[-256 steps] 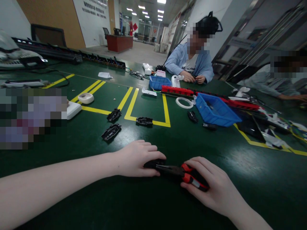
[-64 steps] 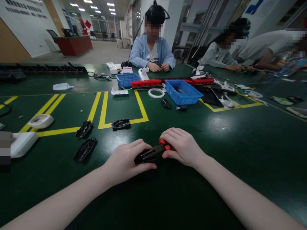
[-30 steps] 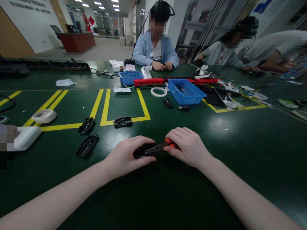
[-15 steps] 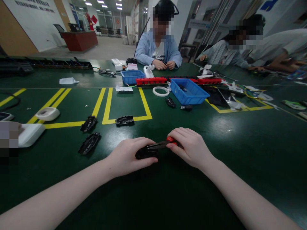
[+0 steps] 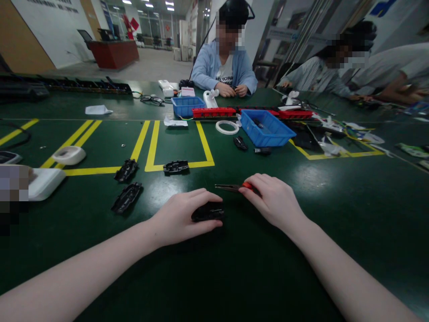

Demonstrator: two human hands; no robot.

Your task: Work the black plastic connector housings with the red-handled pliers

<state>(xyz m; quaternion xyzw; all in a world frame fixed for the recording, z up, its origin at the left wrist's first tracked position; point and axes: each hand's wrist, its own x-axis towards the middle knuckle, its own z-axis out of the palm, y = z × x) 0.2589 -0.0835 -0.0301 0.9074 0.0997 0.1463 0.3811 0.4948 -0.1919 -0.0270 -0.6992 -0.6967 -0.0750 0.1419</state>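
Observation:
My left hand (image 5: pixel 182 217) holds a black plastic housing part (image 5: pixel 209 212) between thumb and fingers, low over the green table. In my right hand (image 5: pixel 273 199) is a pair of needle-nose pliers (image 5: pixel 229 188) with red handles. Their jaws point left, above and apart from the housing part. Most of the handles is hidden in my fingers. Left of my hands lie similar black parts: one on the yellow line (image 5: pixel 176 167), an upper one (image 5: pixel 126 170) and a lower one (image 5: pixel 126 198).
Beyond my hands stand a blue bin (image 5: pixel 268 129), a roll of white tape (image 5: pixel 227 127) and two small black pieces. Red strips (image 5: pixel 214 112) lie behind them. A white device (image 5: pixel 47 184) is at far left. Across the table a person (image 5: pixel 223 67) handles something small.
My right hand has drawn the pliers up and away from the black housing part, where their jaws were before. My left hand still holds the part. The view has shifted slightly.

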